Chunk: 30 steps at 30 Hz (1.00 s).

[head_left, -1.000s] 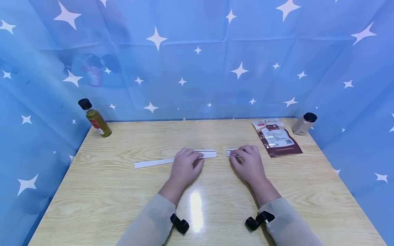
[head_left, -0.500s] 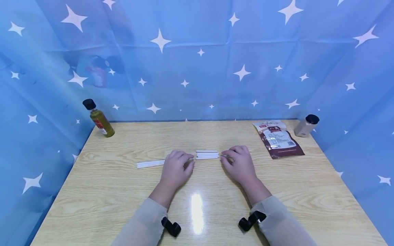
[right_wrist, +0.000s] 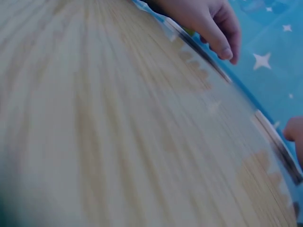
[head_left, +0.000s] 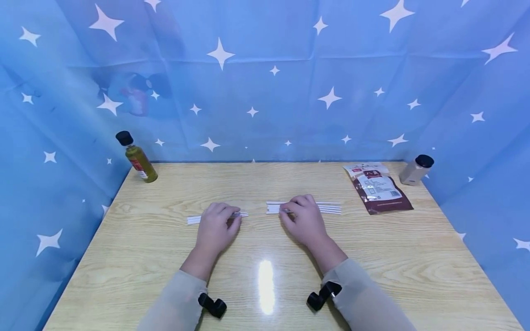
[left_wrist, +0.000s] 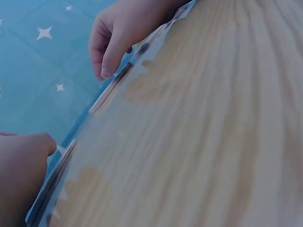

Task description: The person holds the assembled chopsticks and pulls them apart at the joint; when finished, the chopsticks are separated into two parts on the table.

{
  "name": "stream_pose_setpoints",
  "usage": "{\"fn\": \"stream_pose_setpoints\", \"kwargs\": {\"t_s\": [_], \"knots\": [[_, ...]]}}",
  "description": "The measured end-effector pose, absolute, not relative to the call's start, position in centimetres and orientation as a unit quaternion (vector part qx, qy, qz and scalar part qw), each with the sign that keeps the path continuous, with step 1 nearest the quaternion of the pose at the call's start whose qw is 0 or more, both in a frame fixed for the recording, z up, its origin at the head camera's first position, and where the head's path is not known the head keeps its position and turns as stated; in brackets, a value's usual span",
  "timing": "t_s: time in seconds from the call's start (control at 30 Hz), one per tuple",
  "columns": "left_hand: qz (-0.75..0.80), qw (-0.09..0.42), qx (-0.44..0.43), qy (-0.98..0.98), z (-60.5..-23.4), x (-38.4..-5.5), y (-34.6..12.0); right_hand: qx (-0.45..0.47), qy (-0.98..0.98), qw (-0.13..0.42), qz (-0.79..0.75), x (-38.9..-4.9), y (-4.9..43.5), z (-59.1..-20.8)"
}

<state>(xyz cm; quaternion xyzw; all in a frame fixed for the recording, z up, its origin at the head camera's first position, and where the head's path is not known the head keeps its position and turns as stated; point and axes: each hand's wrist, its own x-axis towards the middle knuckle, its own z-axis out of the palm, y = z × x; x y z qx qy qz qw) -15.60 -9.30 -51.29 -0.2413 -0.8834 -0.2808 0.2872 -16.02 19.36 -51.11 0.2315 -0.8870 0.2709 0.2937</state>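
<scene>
Two groups of thin white sticks lie crosswise on the wooden table, with a short gap between them. My left hand (head_left: 217,225) is over the left sticks (head_left: 193,220), whose ends show on both sides of it. Over the right sticks (head_left: 329,208) is my right hand (head_left: 304,218), its thumb and fingertips close together and pointing down. In the left wrist view the right hand (left_wrist: 120,35) hangs with loosely curled fingers just above the sticks (left_wrist: 108,92). The right wrist view shows the left hand (right_wrist: 208,23) hanging likewise. Neither hand visibly grips anything.
A bottle of yellow-green liquid (head_left: 141,163) with a black cap stands at the back left. At the back right are a maroon and white packet (head_left: 378,189) and a black-lidded jar (head_left: 416,170). A blue star-patterned cloth (head_left: 265,82) hangs behind the table (head_left: 265,179).
Both hands have moved left along the sticks, exposing more of the right group. The sticks keep their places on the table. The head view has shifted slightly.
</scene>
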Motion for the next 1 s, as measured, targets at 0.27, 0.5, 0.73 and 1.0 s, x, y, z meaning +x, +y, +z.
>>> {"fn": "stream_pose_setpoints", "kwargs": {"t_s": [0.27,0.5,0.73,1.0], "knots": [[-0.261,0.269,-0.199,-0.906,-51.4,-15.1,-11.8,0.249,-0.888,0.285,0.262,-16.4,16.5,-51.1],[-0.262,0.275,-0.186,-0.906,-51.5,-15.0,-14.0,0.261,-0.89,0.278,0.25,-16.8,13.6,-51.0],[-0.267,0.276,-0.161,-0.909,-51.6,-15.1,-16.3,0.275,-0.895,0.263,0.233,-17.2,11.2,-50.9],[-0.266,0.251,-0.156,-0.918,-51.5,-15.0,-16.9,0.27,-0.903,0.25,0.222,-17.3,9.4,-51.1]]}}
